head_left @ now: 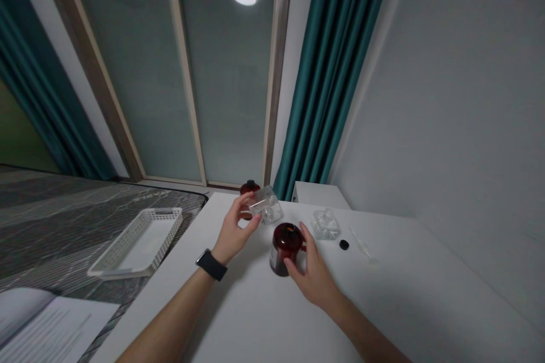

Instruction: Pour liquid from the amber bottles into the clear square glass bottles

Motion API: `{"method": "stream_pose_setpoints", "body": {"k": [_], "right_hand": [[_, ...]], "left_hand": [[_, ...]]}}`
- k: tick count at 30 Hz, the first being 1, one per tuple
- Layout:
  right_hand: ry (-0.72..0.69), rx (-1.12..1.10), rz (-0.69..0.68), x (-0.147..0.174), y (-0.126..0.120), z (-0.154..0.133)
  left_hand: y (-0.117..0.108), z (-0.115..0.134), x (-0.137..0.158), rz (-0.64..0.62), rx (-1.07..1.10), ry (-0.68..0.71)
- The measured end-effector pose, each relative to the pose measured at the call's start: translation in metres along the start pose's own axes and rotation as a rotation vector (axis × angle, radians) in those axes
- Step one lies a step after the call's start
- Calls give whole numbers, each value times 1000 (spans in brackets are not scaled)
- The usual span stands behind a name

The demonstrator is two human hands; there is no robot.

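My left hand (238, 224), with a black watch (212, 265) on its wrist, pinches a clear plastic package (266, 205) above the white table. My right hand (313, 269) is curled round the right side of a dark red, glossy bottle (286, 244). That bottle stands upright, its top opening showing and no cap on it. Right of the hand lies a small black cap (344, 244). Behind my left hand stands a second dark red bottle (250, 186) with a black cap on, partly hidden by the hand and package.
On the white table (255, 317) lie another clear plastic package (326, 224) and a thin, clear strip-like item (363, 246). A white basket (164, 238) and an open book (55, 329) rest on the grey striped surface to the left. A white cabinet (320, 195) stands beyond the table.
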State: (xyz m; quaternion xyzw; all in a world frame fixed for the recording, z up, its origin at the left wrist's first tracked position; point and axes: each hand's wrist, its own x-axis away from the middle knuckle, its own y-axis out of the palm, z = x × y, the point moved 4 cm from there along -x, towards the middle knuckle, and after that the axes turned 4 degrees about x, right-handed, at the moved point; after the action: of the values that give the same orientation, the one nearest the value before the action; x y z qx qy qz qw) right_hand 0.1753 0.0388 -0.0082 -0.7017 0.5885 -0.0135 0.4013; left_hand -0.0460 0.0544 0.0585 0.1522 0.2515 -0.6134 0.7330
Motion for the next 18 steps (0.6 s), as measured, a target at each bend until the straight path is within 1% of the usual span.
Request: {"method": "stream_pose_setpoints", "body": {"k": [3,7,9,12,15,18], "right_hand": [[-19,-6,-8,-8,3,6],[-42,-1,-2,-10,3,6],[-82,18,15,-11,0,3],[-179,47,113,-14,-14,-7],[-211,50,261,-26,-34,-17],[-232,53,296,-48,-52,-26]], "left_hand": [[-4,0,0,41,-30,2],[-4,0,1,39,-43,-3],[-3,1,2,34,-54,-7],[-1,3,1,35,-79,-3],[1,6,-4,32,-99,18],[5,11,-16,4,-128,52]]}}
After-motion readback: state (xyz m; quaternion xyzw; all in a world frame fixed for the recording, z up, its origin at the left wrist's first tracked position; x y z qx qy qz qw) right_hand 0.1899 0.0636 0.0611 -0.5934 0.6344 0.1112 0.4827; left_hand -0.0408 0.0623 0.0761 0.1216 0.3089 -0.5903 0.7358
